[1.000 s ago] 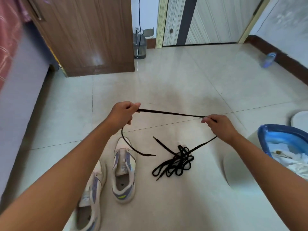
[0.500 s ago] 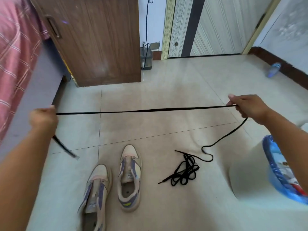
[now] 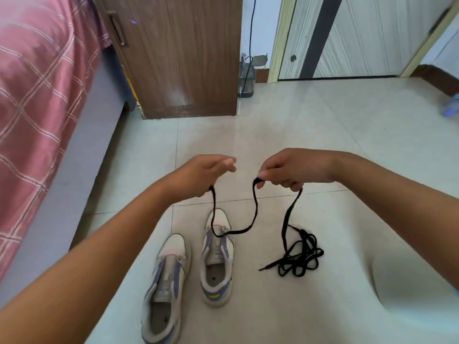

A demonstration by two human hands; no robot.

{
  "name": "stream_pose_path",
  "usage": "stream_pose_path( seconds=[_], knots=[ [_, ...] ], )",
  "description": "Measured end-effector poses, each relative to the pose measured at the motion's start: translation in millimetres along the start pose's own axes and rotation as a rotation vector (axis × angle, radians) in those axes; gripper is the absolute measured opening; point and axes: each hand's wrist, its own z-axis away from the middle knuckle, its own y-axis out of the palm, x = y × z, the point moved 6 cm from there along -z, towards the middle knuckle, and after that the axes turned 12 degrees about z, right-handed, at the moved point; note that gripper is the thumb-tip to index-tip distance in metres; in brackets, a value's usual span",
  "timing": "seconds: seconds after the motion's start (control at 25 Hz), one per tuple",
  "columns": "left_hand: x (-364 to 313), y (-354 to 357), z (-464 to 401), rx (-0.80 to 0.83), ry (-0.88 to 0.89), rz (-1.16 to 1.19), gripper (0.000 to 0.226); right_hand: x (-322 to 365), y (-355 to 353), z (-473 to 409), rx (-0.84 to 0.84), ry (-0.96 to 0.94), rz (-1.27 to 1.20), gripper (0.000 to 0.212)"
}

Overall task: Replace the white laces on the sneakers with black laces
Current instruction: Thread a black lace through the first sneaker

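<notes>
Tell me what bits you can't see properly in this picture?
Head view only:
- The black lace inside the left hand and right hand: curled fingers hide it.
- The near sneaker: its heel is cut off by the bottom edge.
- The tangled laces: too knotted to count.
- The blue thing at the right edge: blurred and cut off.

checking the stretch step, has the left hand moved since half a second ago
Yes. The left hand has swung right, from out near the bed to above the sneakers, close to the right hand.
</notes>
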Motion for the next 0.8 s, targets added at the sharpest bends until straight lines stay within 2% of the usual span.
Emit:
stream_pose_path(
  seconds=[0.08, 0.2, 0.28, 0.36, 0.48, 0.64, 0.8],
  knots=[
    [-10, 25, 3, 0.152, -0.051, 0.13, 0.034, 21, 10, -7, 0.0, -0.059, 0.022, 0.025],
    [0, 13, 2, 0.141, -0.073, 0.096, 0.027, 24, 9, -9, -0.049, -0.068, -0.009, 0.023],
    [15, -17, 0, 0.033, -0.092, 0.015, 0.025, 8, -1, -6, -0.08, -0.03, -0.021, 0.025],
    [36, -64, 1, -0.145, -0.137, -0.081, 0.025, -20, -16, -1, -0.152, 0.037, -0.068, 0.026],
    [81, -137, 12, -0.388, -0.269, -0.142, 0.028, -73, -37, 11, -0.242, 0.149, -0.141, 0.027],
    [122, -170, 13, -0.537, -0.361, -0.2, 0.031, -127, -44, 22, -0.261, 0.286, -0.145, 0.028],
    [128, -187, 8, -0.636, -0.375, -0.209, 0.03, -160, -55, 36, -0.157, 0.431, -0.19, 0.028]
  ],
)
